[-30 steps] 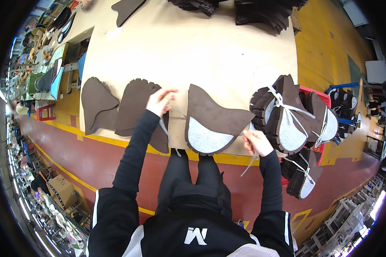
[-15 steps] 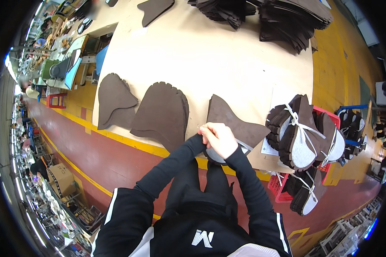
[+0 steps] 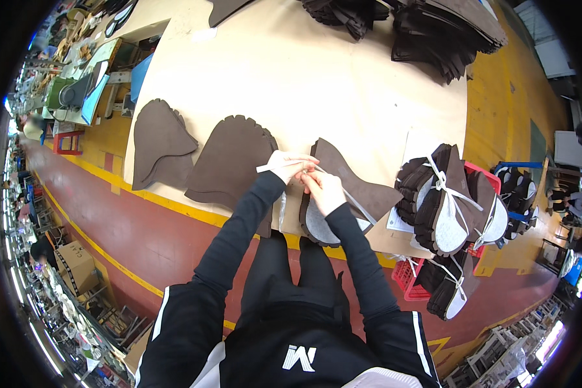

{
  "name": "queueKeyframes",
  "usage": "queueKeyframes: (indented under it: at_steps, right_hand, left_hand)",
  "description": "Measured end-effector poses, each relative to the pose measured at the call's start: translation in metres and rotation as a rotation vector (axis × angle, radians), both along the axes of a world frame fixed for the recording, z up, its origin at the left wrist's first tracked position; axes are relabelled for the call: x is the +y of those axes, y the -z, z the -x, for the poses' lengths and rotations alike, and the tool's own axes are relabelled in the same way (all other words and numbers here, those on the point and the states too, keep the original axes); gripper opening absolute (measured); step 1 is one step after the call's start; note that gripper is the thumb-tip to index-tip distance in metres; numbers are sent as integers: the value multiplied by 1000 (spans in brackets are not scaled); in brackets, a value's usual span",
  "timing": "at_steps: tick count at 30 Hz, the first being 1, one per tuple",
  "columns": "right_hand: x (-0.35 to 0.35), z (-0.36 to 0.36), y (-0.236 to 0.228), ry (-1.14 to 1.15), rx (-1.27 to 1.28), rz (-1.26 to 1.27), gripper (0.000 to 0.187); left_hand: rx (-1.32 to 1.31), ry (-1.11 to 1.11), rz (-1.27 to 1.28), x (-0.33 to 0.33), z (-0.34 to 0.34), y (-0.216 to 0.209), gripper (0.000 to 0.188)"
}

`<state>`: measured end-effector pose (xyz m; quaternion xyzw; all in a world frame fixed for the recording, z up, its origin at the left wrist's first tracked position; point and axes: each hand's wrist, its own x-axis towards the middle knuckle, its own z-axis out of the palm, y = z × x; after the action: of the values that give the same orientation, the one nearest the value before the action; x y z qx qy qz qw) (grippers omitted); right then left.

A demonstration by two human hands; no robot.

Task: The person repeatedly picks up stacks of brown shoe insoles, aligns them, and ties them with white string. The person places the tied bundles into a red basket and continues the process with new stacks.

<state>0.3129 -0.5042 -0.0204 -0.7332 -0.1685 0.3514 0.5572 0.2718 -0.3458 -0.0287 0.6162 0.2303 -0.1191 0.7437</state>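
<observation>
White tie (image 3: 266,168) is at the centre, over the upper left of a stack of dark-brown cut panels (image 3: 352,174) with a pale grey patch. Left hand (image 3: 291,166) closed, pinching the tie, free end out toward 9 o'clock. Right hand (image 3: 324,190) also pinched shut on it, fingertips meeting the left's; strip runs to 4 o'clock across the stack. No bow on this one yet; can't tell if a knot is started.

Looks done: bow-tied bundle (image 3: 456,231) at 4 o'clock, more tied ones beyond, by the red crate (image 3: 405,282). No tie visible: scallop-topped brown stack (image 3: 229,158) at 9, smaller brown stack (image 3: 161,142) past it, big dark pile (image 3: 443,42) at 1–2 on the worktable (image 3: 343,84).
</observation>
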Motion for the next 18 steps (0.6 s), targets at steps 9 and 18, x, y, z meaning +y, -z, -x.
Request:
queueKeyframes:
  at_steps: [9, 18]
  right_hand:
    - [3, -55, -9, 376, 333, -214, 20]
    - [-21, -5, -8, 79, -654, 366, 5]
  left_hand:
    - [-83, -279, 174, -42, 19, 44, 22]
    - [-113, -163, -254, -39, 15, 36, 15]
